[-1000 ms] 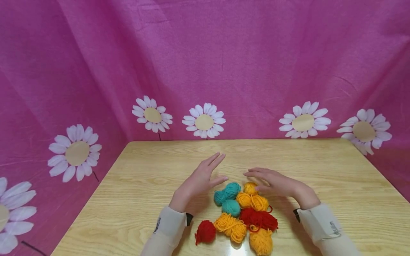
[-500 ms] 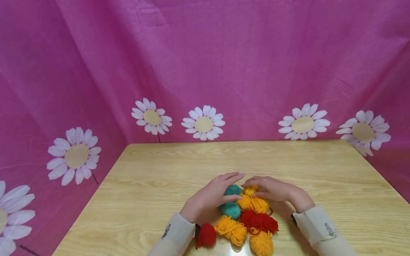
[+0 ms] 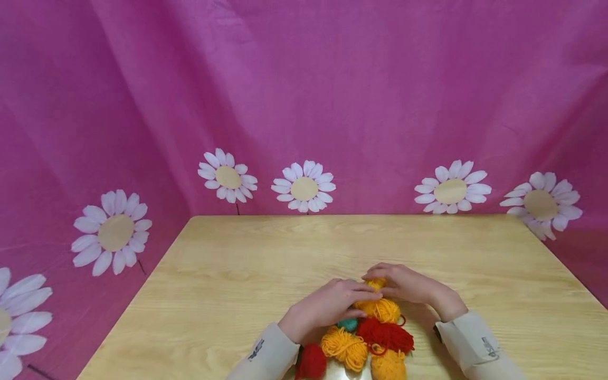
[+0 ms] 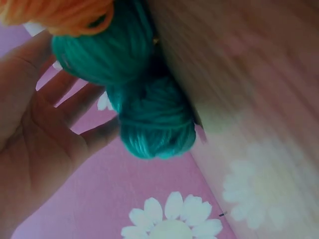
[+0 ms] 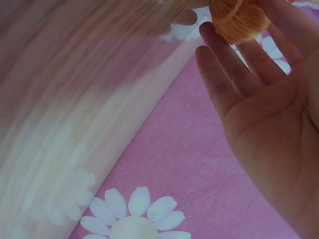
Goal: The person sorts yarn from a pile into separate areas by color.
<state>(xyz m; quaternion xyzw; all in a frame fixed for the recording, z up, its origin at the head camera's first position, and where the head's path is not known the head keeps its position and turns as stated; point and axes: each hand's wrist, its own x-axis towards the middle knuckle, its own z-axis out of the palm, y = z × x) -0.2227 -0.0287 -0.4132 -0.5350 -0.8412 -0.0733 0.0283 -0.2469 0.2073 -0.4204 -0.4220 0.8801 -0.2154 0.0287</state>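
My left hand reaches over the teal yarn balls, its fingers extended and relaxed. In the left wrist view, two teal yarn balls sit in front of those fingers, and the palm stands apart from them. My right hand arches round a small yellow yarn ball, fingers on its far side and thumb on its near side. The right wrist view has the fingers fairly straight beside that ball. Just nearer lies a yellow yarn bundle, partly covered by the left fingertips.
Closer in on the wooden table lie a dark red yarn bundle, a yellow bundle, another yellow ball and a red ball by the left sleeve. A pink flowered cloth hangs behind the table.
My left hand has moved right and nearer, lowering over the teal balls and hiding most of them. My right hand has come down slightly round the small yellow ball.
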